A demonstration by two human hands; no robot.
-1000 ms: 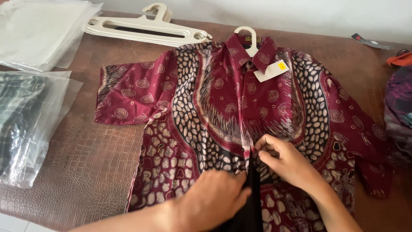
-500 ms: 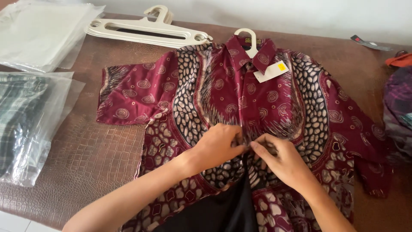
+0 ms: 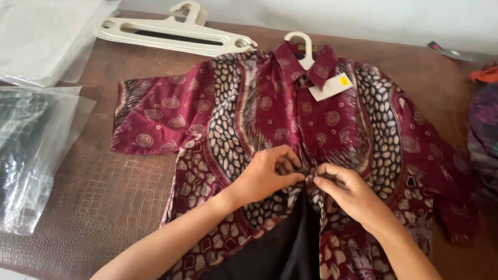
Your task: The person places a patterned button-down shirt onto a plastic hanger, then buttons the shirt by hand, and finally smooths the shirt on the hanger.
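Left hand (image 3: 267, 173) has come up from the hem to meet right hand (image 3: 345, 192); both grips pinch the shirt (image 3: 270, 111) front edges together, hem below still gaping.

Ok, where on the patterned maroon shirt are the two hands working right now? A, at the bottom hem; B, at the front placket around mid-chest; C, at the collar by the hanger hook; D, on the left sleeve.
B: the left hand and right hand pinch the front opening of the shirt together at mid-chest, well below the collar.
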